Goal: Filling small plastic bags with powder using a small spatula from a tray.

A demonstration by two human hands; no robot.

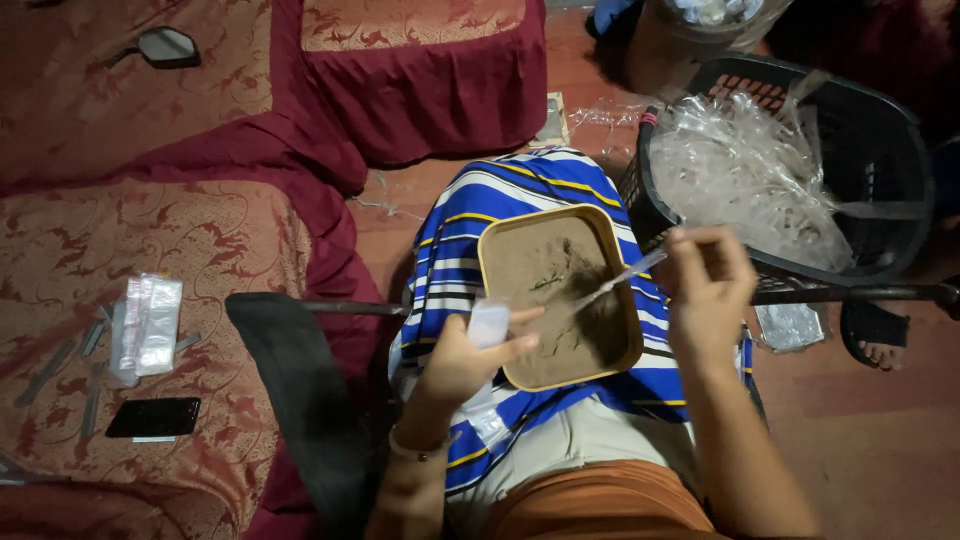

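I see left hand (462, 360) pinching a small clear pouch (489, 324) at the tray's (600, 225) 8 o'clock edge. Right hand (705, 290) grips a thin stick (618, 281), long axis pointing 8 o'clock toward the pouch; right hand nearer.

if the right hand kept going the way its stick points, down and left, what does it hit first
Most likely the brown powder in the tray; the stick held by the right hand already reaches its surface, though depth is unclear.

black phone (153, 417) on red cushion (200, 250); black basket (880, 150) of clear wrappers (745, 175); small mirror (167, 45)
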